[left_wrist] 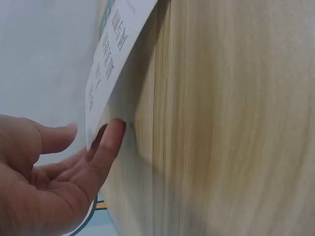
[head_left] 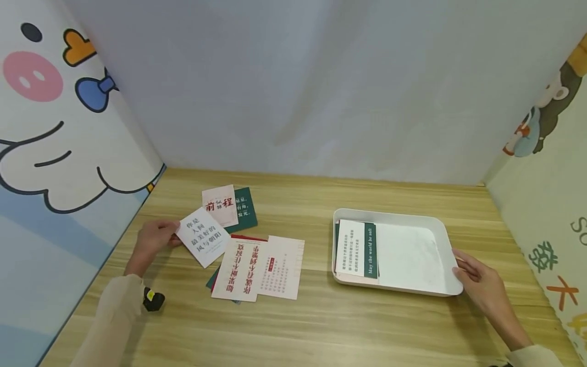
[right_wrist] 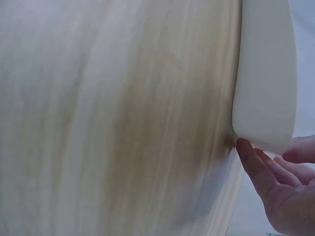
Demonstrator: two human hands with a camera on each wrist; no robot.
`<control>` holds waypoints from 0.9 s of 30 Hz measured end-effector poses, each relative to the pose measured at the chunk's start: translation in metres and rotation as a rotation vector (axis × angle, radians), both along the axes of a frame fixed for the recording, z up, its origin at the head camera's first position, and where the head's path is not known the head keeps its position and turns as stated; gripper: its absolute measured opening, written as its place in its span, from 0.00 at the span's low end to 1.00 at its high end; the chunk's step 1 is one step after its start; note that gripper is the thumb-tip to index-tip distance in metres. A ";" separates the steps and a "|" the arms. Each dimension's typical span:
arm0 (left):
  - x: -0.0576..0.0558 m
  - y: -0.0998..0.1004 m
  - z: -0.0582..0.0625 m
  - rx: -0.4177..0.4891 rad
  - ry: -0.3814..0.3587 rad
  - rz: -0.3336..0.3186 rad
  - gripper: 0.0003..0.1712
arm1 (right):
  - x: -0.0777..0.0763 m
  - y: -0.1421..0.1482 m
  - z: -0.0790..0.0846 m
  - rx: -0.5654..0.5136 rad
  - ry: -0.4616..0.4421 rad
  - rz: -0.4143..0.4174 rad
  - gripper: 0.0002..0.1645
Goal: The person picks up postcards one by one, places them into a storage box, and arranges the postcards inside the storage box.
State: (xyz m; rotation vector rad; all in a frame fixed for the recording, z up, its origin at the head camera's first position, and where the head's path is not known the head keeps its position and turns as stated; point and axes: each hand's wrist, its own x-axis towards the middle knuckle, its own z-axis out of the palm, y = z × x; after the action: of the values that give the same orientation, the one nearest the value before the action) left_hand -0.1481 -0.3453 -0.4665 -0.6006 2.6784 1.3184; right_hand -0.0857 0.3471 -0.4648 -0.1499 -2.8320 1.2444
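My left hand holds a white card with dark Chinese lettering by its left edge. In the left wrist view that card slants up off the table, with fingers reaching under its corner and the thumb on the other side. A pink card and a dark green card lie just behind it. On the right, my right hand grips the right end of a white tray. The right wrist view shows the fingertips low on the tray's wall and the thumb by its rim.
Several overlapping cards lie left of centre, with red and green edges showing beneath. Inside the tray, more cards are stacked at its left end. A pale wall stands behind the wooden table, with printed panels on both sides.
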 end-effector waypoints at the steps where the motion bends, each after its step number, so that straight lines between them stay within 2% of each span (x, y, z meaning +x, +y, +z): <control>1: 0.000 0.000 0.000 0.024 0.008 -0.026 0.31 | 0.000 0.001 0.000 0.002 0.002 0.000 0.27; 5: 0.000 -0.001 -0.001 0.134 0.028 -0.121 0.31 | 0.000 0.002 0.000 0.008 0.020 0.006 0.27; 8: 0.000 -0.003 -0.005 0.180 0.065 -0.151 0.30 | 0.001 0.002 0.001 0.010 0.018 0.015 0.27; 12: 0.002 -0.004 -0.014 0.194 0.111 -0.121 0.29 | 0.001 0.002 0.001 0.011 0.010 0.025 0.27; 16: 0.002 -0.004 -0.018 0.197 0.137 -0.063 0.29 | 0.001 0.003 0.001 0.010 0.024 0.026 0.27; 21: -0.003 -0.003 -0.016 0.240 0.170 -0.021 0.28 | 0.002 0.004 0.000 -0.006 0.030 0.030 0.27; 27: -0.006 -0.006 -0.013 0.292 0.209 -0.012 0.23 | 0.001 0.004 -0.002 -0.020 0.031 0.034 0.29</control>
State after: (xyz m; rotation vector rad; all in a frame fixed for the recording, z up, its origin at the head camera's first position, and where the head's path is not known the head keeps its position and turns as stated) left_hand -0.1544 -0.3510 -0.4793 -0.4326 2.5585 1.8148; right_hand -0.0845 0.3509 -0.4667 -0.0833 -2.8080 1.2705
